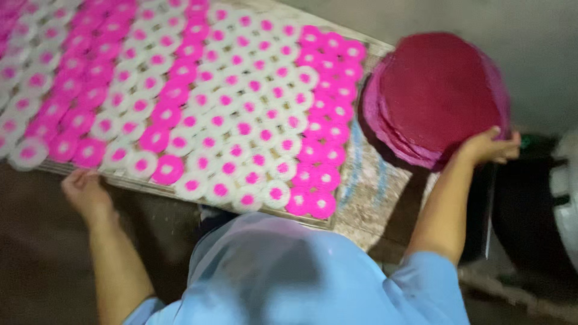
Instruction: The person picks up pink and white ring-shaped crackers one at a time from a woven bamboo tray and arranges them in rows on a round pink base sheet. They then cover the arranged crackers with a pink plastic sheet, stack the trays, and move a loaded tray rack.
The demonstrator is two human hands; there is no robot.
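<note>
A large flat tray point(355, 204) carries rows of small round discs point(229, 114), some white with pink centres, some pink with white centres. My left hand point(84, 189) grips the tray's near edge at the left. My right hand point(489, 146) holds up a stack of large round magenta sheets point(436, 96) at the tray's right end, fingers curled under the stack's lower edge. A light blue garment point(283, 277) covers my chest and upper arms.
The tray's right part shows a bare worn surface with blue streaks point(373, 186). Grey floor point(542, 54) lies beyond at the upper right. A dark object point(530, 204) and a white rounded thing point(566, 192) stand at the right edge.
</note>
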